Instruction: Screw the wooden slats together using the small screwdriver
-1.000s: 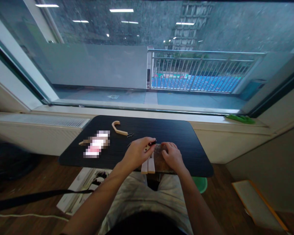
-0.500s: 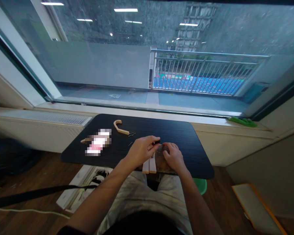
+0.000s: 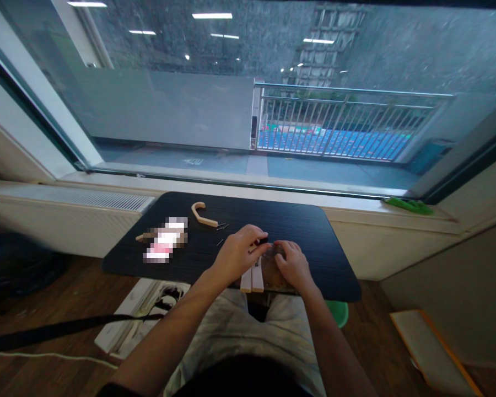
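My left hand (image 3: 240, 252) is closed in a pinch above two pale wooden strips (image 3: 251, 282) at the table's near edge. A small dark thing (image 3: 264, 239) shows by its fingertips, too small to name. My right hand (image 3: 293, 263) rests on a brown board (image 3: 273, 278) just right of the strips, its fingers bent and the thumb apart from them. The two hands' fingertips are close together but apart. The strips' far ends are hidden under my left hand. Left of it, small screws or nails (image 3: 222, 226) lie beside a wooden hook (image 3: 200, 215).
The black table (image 3: 289, 218) stands before a window sill and a radiator (image 3: 66, 215). A blurred-out item (image 3: 165, 242) lies on its left part. Below are an open white box (image 3: 128, 325), a black strap (image 3: 66, 330) and a green bucket (image 3: 339, 313).
My left hand's fingers have shifted very slightly at the small dark thing. My right hand, the strips and the things on the table stay in place.
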{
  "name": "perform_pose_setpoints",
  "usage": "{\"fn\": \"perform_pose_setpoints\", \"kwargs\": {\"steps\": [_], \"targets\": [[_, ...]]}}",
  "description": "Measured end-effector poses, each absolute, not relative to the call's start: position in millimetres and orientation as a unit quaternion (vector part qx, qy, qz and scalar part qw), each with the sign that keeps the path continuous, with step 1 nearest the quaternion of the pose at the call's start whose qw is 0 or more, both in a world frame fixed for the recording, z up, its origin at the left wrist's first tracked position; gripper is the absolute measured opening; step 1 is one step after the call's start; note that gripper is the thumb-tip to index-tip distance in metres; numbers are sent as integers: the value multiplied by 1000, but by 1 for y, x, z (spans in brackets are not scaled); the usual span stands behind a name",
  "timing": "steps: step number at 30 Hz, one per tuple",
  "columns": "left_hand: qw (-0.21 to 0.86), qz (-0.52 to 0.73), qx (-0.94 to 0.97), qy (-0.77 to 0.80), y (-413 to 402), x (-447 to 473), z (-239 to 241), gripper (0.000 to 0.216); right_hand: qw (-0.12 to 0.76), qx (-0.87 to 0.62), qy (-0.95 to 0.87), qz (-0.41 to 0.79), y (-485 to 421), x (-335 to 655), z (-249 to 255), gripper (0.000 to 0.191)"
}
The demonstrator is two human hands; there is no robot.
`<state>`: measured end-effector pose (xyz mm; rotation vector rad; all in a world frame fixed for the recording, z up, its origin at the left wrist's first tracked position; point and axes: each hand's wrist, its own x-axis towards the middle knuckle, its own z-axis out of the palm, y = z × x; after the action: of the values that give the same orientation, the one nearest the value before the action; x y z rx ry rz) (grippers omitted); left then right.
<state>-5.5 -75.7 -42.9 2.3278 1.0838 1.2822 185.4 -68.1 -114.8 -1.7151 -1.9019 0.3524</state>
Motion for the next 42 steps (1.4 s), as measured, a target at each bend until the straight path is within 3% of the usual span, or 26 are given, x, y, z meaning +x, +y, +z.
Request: {"fn": "perform_pose_setpoints", "kwargs": {"steps": [42], "targets": [[226,417,800,369,-78,-6,-38,20,270,-637,-709,136,-67,189,-116,34]]}}
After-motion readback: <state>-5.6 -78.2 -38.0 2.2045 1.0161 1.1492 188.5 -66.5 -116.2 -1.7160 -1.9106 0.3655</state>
